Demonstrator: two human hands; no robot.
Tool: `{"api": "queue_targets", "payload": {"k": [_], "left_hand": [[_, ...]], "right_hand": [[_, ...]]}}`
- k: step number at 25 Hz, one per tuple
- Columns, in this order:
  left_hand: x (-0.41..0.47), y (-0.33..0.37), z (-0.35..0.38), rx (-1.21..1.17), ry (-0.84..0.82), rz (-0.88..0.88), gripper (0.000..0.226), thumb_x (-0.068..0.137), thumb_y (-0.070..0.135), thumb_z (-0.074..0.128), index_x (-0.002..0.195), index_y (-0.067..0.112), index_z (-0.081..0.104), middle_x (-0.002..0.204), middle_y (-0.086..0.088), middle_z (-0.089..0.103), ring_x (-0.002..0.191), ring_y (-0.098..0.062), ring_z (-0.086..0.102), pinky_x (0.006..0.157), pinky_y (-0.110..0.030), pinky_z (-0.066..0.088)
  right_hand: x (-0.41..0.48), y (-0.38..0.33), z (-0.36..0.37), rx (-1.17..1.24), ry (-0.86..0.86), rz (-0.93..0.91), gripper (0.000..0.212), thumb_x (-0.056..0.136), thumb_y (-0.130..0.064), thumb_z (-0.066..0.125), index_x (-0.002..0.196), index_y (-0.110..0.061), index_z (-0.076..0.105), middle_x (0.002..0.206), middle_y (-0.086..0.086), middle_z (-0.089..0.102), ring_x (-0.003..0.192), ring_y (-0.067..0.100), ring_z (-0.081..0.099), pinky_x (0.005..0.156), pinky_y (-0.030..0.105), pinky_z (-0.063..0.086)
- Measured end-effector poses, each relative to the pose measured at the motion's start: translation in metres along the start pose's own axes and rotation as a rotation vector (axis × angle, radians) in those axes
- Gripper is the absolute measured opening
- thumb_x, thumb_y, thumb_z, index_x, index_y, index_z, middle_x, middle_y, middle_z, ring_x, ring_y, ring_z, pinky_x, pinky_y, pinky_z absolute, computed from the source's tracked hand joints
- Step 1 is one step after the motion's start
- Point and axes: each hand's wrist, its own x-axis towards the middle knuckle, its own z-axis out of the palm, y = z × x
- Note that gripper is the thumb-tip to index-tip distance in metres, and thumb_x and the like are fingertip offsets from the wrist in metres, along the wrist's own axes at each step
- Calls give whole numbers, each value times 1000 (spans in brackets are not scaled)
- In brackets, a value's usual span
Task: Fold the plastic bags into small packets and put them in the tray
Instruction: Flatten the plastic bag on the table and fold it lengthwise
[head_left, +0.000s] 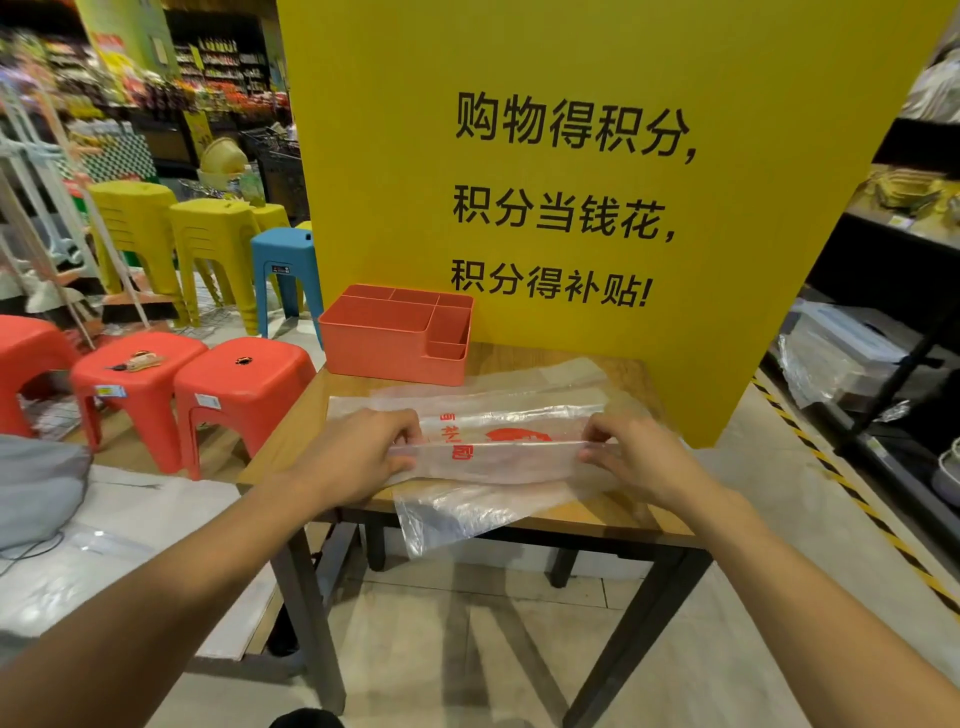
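Note:
A clear plastic bag (498, 457) with red print lies folded lengthwise on the small wooden table (639, 514). My left hand (358, 452) pinches its left end, and my right hand (639, 457) pinches its right end along the fold. More clear bags (457, 514) lie under it; one hangs over the table's front edge. An orange tray (395, 353) with several compartments stands at the table's back left and looks empty.
A yellow sign board (571, 78) stands right behind the table. Red stools (244, 379) are to the left, with yellow and blue stools (285, 260) beyond them. Dark shelving (893, 312) runs along the right. A white surface (130, 519) with a grey cloth lies at my left.

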Motion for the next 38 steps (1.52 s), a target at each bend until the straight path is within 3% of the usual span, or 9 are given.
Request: {"api": "queue_targets", "payload": {"k": [9,14,20,25,28,30,32,35,38], "left_hand": [[36,0,-91,90,-93,119,7,99,36,67,99,30,68,86,16,63,82,-13,58,72,-35,45],[37,12,-135,-141,-109,168,2,98,27,69,100,27,70,82,18,67,74,7,62,68,-26,45],[62,11,-183,-272,-206,147,7,96,22,72,100,18,74,68,5,65,59,-8,59,56,-23,51],[88,-6,-135,-122,-228,133,9,100,24,67,97,19,73,75,8,67,65,-6,60,64,-27,48],[99,-25,-86,-54,-184,134,5,97,30,71,98,25,70,84,11,69,77,-11,63,67,-31,44],[101,-32,-65,-75,-213,132,25,83,35,85,101,26,70,88,16,68,81,-8,62,66,-25,43],[105,-37,-49,-11,-262,124,39,71,38,93,100,27,68,90,18,67,82,-4,61,66,-25,43],[110,-38,-24,250,-222,102,28,86,38,79,103,27,59,93,7,66,87,-20,60,71,-38,49],[101,-26,-11,390,-212,89,23,99,32,59,118,27,47,90,0,58,80,-24,53,63,-37,43]], "right_hand": [[21,-16,-69,-128,171,-108,18,105,-38,56,107,-25,68,99,-8,69,88,18,63,66,36,47],[22,-24,-102,-63,279,-51,14,100,-44,63,101,-30,67,91,-12,64,84,15,57,66,38,48],[40,-26,-146,-43,195,-12,14,97,-49,64,94,-35,63,83,-11,61,75,10,54,62,35,41],[61,-17,-120,-53,62,46,20,97,-54,62,97,-33,63,85,-14,61,80,14,58,61,32,40],[67,-4,-85,31,-48,68,49,79,-69,73,106,-30,63,98,-11,65,91,15,61,73,36,52],[70,6,-65,7,-110,75,68,68,-68,83,117,-24,65,108,-7,66,99,19,61,82,40,54],[76,15,-47,-77,-133,50,53,72,-54,89,109,-23,66,104,-7,67,97,21,61,75,37,50],[82,20,-26,-223,-127,13,23,83,-35,79,90,-27,59,90,-7,66,87,23,61,61,35,40],[81,23,-4,-295,-124,-7,31,89,-49,70,90,-29,47,83,-8,61,78,21,58,58,35,39]]}}
